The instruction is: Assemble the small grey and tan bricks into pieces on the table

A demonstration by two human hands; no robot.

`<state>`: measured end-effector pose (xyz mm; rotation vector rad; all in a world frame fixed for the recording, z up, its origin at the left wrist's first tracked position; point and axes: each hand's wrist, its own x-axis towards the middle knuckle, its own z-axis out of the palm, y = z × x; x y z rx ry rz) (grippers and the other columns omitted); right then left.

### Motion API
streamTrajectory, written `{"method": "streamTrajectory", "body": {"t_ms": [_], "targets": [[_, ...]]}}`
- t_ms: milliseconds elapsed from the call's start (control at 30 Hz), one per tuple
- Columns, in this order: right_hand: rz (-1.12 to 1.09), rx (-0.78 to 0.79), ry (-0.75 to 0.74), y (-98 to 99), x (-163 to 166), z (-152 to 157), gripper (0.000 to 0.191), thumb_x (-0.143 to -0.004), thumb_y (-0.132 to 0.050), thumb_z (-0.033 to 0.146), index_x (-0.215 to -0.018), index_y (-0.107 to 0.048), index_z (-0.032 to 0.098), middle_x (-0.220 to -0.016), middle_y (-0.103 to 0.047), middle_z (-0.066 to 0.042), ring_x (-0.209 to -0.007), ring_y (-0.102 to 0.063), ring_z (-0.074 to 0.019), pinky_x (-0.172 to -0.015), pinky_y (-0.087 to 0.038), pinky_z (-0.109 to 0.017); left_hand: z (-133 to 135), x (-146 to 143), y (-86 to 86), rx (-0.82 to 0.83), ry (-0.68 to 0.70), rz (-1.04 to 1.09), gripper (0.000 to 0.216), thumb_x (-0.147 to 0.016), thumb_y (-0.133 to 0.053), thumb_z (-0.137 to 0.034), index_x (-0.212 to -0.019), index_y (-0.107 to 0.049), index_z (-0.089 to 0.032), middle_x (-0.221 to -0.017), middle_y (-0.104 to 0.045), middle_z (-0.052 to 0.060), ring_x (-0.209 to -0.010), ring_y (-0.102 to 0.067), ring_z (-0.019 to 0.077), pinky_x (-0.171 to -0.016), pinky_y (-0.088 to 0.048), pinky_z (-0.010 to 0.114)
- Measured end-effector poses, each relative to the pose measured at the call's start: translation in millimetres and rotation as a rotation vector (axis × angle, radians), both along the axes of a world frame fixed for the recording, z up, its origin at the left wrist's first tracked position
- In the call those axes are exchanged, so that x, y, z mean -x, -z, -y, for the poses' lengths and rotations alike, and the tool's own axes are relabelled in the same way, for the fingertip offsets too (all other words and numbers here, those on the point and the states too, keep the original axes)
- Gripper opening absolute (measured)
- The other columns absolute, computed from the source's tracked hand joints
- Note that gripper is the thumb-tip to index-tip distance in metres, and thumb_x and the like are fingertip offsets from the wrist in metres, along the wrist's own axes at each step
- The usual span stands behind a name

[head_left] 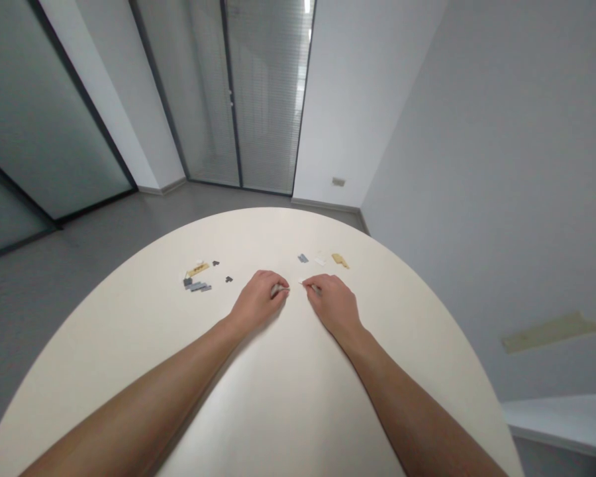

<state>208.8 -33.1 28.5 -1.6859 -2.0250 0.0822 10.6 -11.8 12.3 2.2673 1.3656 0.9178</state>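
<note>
My left hand (259, 299) rests over the middle of the table, thumb and fingertips pinched around a small light-coloured piece whose kind is too small to make out. Across a narrow gap, my right hand (335, 306) is closed too, its fingertips on a tiny white piece (300, 283) at the table surface. Just beyond the right hand lie blue-grey pieces (302, 258), white pieces (320, 261) and tan pieces (338, 259). Left of my left hand are two small dark pieces, one nearer (229, 279) and one farther (216, 263).
Farther left on the round white table (129, 344) sit a tan strip (197, 269), a dark green-grey block (187, 281) and several flat grey pieces (198, 287). The table's far edge curves toward glass panels (263, 99). A grey wall (477, 199) stands close on the right.
</note>
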Motion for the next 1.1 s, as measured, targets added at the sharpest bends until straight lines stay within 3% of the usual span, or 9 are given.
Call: {"method": "streamTrajectory", "body": {"t_ms": [333, 500, 700, 1100], "targets": [[0.08, 0.187, 0.201, -22.5, -11.7, -14.3, 0.027, -0.088, -0.056, 0.023, -0.103, -0.078, 0.03, -0.103, -0.078, -0.002, -0.097, -0.07, -0.0242, -0.079, -0.049, -0.033, -0.9, 0.7, 1.0, 0.014, 0.003, 0.001, 0.014, -0.087, -0.059, -0.022, -0.093, -0.072, -0.02, -0.1, -0.073, 0.006, -0.107, -0.06, 0.0264, -0.096, -0.046, 0.04], [0.13, 0.17, 0.272, -30.9, -18.0, -33.5, 0.025, -0.09, -0.057, 0.029, -0.105, -0.077, 0.029, -0.105, -0.078, -0.005, -0.097, -0.071, -0.0258, -0.079, -0.05, -0.034, 0.1, 0.8, -0.4, 0.02, 0.009, 0.014, 0.014, -0.087, -0.059, -0.023, -0.093, -0.072, -0.02, -0.1, -0.073, 0.007, -0.109, -0.06, 0.0269, -0.097, -0.046, 0.041], [0.113, 0.119, 0.347, -25.3, -26.8, -51.1, 0.026, -0.094, -0.055, 0.033, -0.109, -0.076, 0.028, -0.109, -0.077, -0.007, -0.1, -0.07, -0.0261, -0.082, -0.051, -0.035, -0.6, 0.0, -0.7, 0.013, 0.006, 0.035, 0.014, -0.085, -0.06, -0.021, -0.092, -0.073, -0.021, -0.099, -0.074, 0.006, -0.108, -0.061, 0.026, -0.098, -0.047, 0.041], [0.13, 0.062, 0.31, -11.6, -21.9, -61.8, 0.027, -0.096, -0.052, 0.034, -0.107, -0.077, 0.029, -0.108, -0.077, -0.004, -0.097, -0.071, -0.0247, -0.081, -0.052, -0.033, 0.3, -0.6, -2.3, 0.026, 0.012, 0.037, 0.014, -0.086, -0.06, -0.021, -0.092, -0.073, -0.02, -0.098, -0.074, 0.007, -0.107, -0.06, 0.026, -0.098, -0.047, 0.042]]}}
